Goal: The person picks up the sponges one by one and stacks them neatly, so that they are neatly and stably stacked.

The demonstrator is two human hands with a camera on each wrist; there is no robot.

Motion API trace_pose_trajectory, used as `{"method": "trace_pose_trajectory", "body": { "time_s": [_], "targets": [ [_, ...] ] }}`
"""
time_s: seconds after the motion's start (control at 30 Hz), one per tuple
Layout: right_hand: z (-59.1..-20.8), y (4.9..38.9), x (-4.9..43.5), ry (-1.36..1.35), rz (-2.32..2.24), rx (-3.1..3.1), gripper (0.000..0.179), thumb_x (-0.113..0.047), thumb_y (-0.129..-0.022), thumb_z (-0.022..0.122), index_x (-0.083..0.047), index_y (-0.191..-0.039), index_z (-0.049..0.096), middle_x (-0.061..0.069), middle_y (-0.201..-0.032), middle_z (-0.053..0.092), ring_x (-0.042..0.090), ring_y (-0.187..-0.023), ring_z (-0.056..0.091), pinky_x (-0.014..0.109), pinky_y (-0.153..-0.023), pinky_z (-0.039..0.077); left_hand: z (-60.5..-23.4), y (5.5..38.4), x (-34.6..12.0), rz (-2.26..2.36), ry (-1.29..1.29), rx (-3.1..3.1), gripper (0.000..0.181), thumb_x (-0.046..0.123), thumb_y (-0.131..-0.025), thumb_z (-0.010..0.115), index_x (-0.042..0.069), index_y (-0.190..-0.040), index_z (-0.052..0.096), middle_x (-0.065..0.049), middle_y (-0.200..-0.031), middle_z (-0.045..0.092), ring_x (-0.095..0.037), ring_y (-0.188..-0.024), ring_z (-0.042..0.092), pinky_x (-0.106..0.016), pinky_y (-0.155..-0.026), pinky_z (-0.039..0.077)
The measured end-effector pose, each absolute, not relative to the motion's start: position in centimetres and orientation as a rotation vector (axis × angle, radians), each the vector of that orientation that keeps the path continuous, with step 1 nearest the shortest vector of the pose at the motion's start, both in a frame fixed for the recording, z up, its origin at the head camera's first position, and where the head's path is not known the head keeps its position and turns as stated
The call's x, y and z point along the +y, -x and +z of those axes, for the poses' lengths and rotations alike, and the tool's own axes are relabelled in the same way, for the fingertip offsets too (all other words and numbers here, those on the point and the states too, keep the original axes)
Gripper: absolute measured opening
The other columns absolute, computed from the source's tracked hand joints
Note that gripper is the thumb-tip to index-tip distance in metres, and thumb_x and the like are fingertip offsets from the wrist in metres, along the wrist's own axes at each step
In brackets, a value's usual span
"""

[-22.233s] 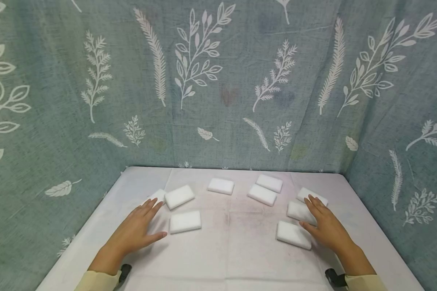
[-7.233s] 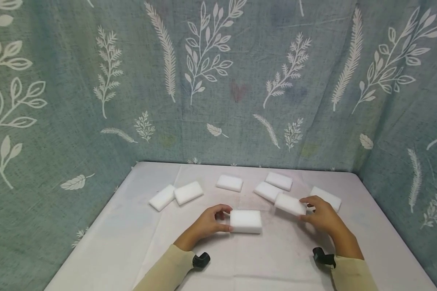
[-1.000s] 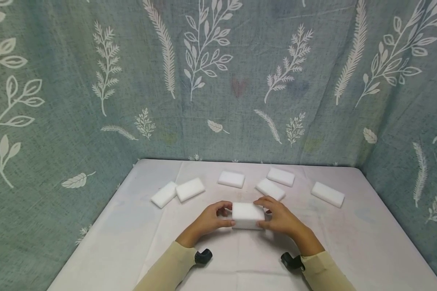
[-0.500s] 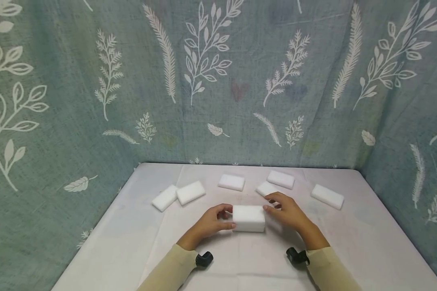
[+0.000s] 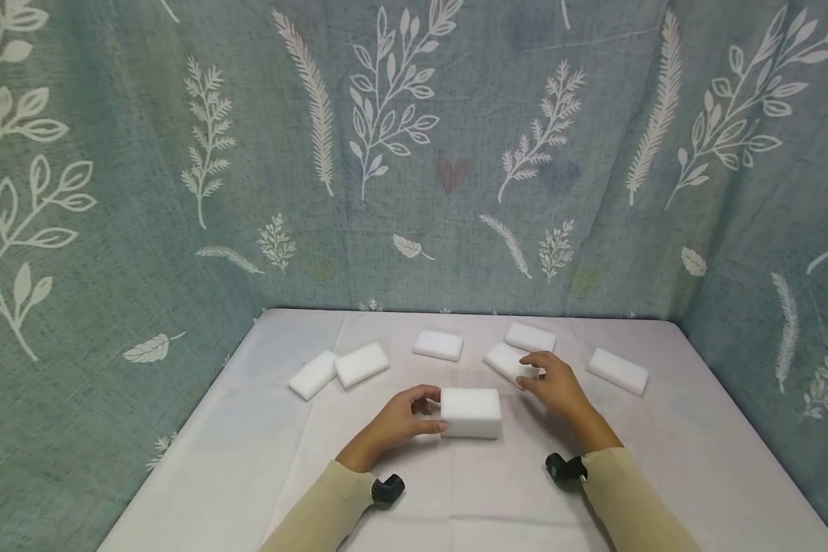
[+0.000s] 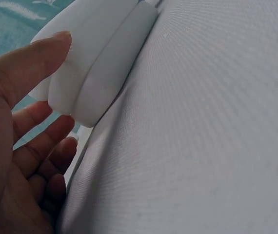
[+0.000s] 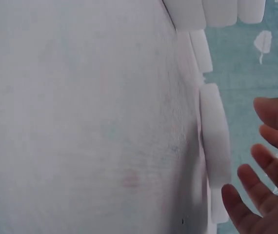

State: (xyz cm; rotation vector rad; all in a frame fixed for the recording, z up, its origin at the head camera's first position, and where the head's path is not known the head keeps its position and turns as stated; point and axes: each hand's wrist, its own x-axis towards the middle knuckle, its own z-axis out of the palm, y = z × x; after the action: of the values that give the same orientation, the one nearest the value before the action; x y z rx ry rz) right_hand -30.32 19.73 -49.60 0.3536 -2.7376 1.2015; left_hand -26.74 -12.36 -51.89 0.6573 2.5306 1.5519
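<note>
A stack of three white sponge blocks (image 5: 471, 414) stands mid-table, its layers showing edge-on in the left wrist view. My left hand (image 5: 395, 422) holds the stack's left end, thumb (image 6: 56, 51) on the near side and curled fingers at the far corner. To the right, my right hand (image 5: 557, 389) hovers with thumb and fingers apart over the right end of a flat white sponge (image 5: 504, 362). In the right wrist view, the fingers are spread beside this sponge (image 7: 214, 136), with nothing between them.
Behind it lies another sponge (image 5: 530, 337); one more (image 5: 617, 371) is at the right. A single sponge (image 5: 438, 345) lies at the back middle, and two (image 5: 312, 376) sit together at the left. Patterned cloth (image 5: 386, 268) walls the white table's (image 5: 200, 468) back and sides.
Over the last second my right hand has let go of the stack and moved right to the flat sponge. My left hand stays on the stack, built from blocks that lay scattered earlier.
</note>
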Motion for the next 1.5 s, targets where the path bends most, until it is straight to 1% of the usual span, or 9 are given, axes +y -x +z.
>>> {"method": "trace_pose_trajectory", "body": {
  "time_s": [0.13,0.27,0.37,0.53,0.7,0.8,1.13,1.37,1.5],
  "targets": [
    [-49.7,31.0,20.0,-0.289,1.182,-2.784,0.042,-0.024,-0.088,0.072,-0.006,-0.125,0.062,0.016,-0.136,0.050,0.038,-0.122,0.049,0.053,-0.096,0.043,-49.7,25.7,-12.3,1.568,-0.680,2.504,0.046,0.012,-0.078,0.082,0.004,-0.119,0.063,-0.016,-0.109,0.063,-0.037,-0.096,0.057,-0.041,-0.079,0.047],
    [-50.0,31.6,20.1,-0.261,1.150,-2.829,0.048,-0.027,-0.089,0.072,-0.006,-0.130,0.059,0.019,-0.139,0.044,0.041,-0.128,0.042,0.057,-0.101,0.036,-49.2,25.4,-12.4,1.557,-0.681,2.496,0.045,0.012,-0.079,0.081,0.004,-0.119,0.062,-0.016,-0.110,0.062,-0.037,-0.097,0.056,-0.038,-0.078,0.047],
    [-50.2,32.1,20.1,-0.243,1.141,-2.844,0.052,-0.029,-0.088,0.073,-0.005,-0.132,0.058,0.020,-0.140,0.042,0.041,-0.129,0.039,0.057,-0.103,0.034,-50.7,26.3,-12.5,1.554,-0.679,2.503,0.047,0.014,-0.079,0.082,0.006,-0.121,0.062,-0.013,-0.111,0.063,-0.035,-0.097,0.057,-0.037,-0.078,0.047],
    [-50.3,32.8,19.6,-0.210,1.130,-2.861,0.053,-0.030,-0.087,0.074,-0.004,-0.131,0.059,0.023,-0.140,0.041,0.042,-0.129,0.040,0.057,-0.103,0.034,-53.1,27.7,-12.7,1.565,-0.663,2.508,0.051,0.018,-0.076,0.085,0.011,-0.122,0.063,-0.006,-0.110,0.064,-0.028,-0.095,0.057,-0.033,-0.076,0.046],
    [-50.1,33.4,19.3,-0.178,1.082,-2.910,0.054,-0.029,-0.086,0.075,-0.002,-0.129,0.059,0.025,-0.138,0.042,0.043,-0.127,0.042,0.056,-0.102,0.035,-53.3,27.9,-12.8,1.561,-0.653,2.523,0.058,0.028,-0.073,0.087,0.016,-0.124,0.062,0.004,-0.112,0.063,-0.018,-0.096,0.057,-0.031,-0.079,0.047],
    [-50.0,33.6,19.1,-0.171,1.050,-2.942,0.053,-0.029,-0.085,0.075,-0.002,-0.128,0.060,0.024,-0.136,0.044,0.042,-0.125,0.044,0.055,-0.102,0.036,-53.0,27.9,-12.8,1.551,-0.655,2.540,0.064,0.032,-0.072,0.087,0.018,-0.128,0.059,0.006,-0.116,0.061,-0.016,-0.098,0.056,-0.032,-0.081,0.048],
    [-49.5,33.9,18.7,-0.154,0.935,-3.000,0.062,-0.025,-0.074,0.083,-0.003,-0.127,0.061,0.025,-0.131,0.048,0.040,-0.118,0.049,0.052,-0.099,0.039,-52.6,28.1,-12.9,1.567,-0.689,2.568,0.061,0.029,-0.073,0.087,0.018,-0.127,0.061,0.005,-0.112,0.063,-0.016,-0.091,0.057,-0.030,-0.076,0.048],
    [-49.5,33.4,19.0,-0.123,0.951,-2.982,0.060,-0.021,-0.073,0.082,-0.004,-0.126,0.062,0.024,-0.127,0.049,0.039,-0.113,0.051,0.051,-0.098,0.040,-52.9,28.0,-12.7,1.595,-0.681,2.543,0.056,0.029,-0.073,0.087,0.018,-0.123,0.063,0.001,-0.102,0.064,-0.018,-0.088,0.058,-0.029,-0.073,0.048],
    [-50.0,32.8,19.4,-0.151,0.996,-2.946,0.058,-0.018,-0.073,0.082,-0.003,-0.125,0.062,0.023,-0.127,0.050,0.039,-0.115,0.051,0.051,-0.097,0.041,-53.2,27.9,-12.6,1.604,-0.699,2.533,0.056,0.027,-0.073,0.087,0.017,-0.122,0.063,0.001,-0.102,0.064,-0.018,-0.088,0.059,-0.028,-0.072,0.048]
  ]
}}
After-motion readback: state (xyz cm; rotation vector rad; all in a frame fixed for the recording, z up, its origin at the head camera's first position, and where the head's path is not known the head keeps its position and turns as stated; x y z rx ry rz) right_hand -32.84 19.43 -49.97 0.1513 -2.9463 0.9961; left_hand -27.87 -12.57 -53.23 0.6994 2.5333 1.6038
